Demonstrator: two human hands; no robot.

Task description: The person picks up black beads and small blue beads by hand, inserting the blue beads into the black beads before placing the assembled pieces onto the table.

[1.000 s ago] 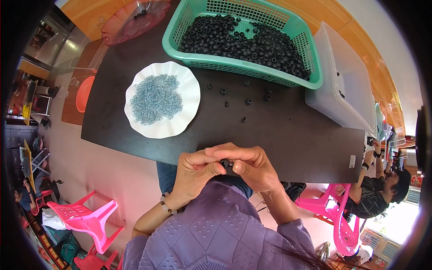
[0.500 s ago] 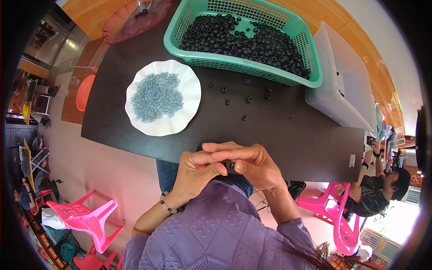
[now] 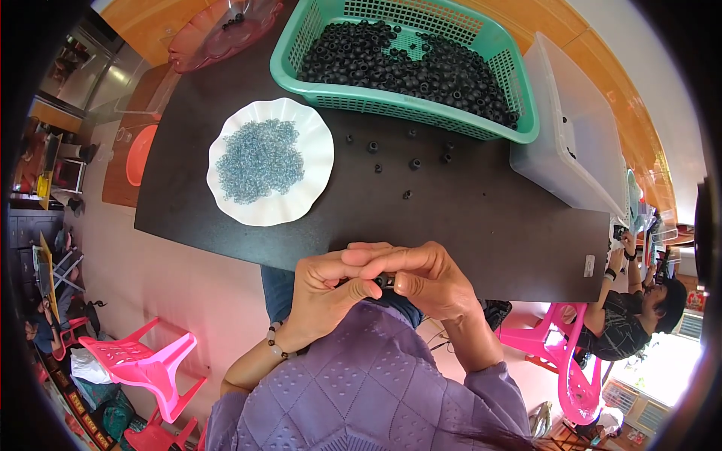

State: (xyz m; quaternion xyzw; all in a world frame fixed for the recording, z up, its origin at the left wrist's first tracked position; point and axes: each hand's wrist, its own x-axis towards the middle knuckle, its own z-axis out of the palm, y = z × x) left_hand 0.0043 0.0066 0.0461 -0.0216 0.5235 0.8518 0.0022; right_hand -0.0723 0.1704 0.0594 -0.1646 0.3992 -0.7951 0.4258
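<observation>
We are holding a black bead (image 3: 382,281) at the lower centre of the frame, just below the near edge of the tabletop (image 3: 489,240). Our left hand (image 3: 327,289) is narrowing around it, the thumb tip pressing from the left. Our right hand (image 3: 436,286) is curling in from the right, its thumb tip facing the other; we cannot tell whether it is pinching the bead or something smaller beside it. So the bead is lying between the two thumbs, seemingly nearer the left one (its long axis is hiding behind our fingers). Above, loose black beads (image 3: 415,163) are lying scattered on the tabletop; blue-clear beads (image 3: 261,161) are filling a scalloped white plate (image 3: 320,150) at upper left, and a green basket (image 3: 414,109) is standing at top centre.
</observation>
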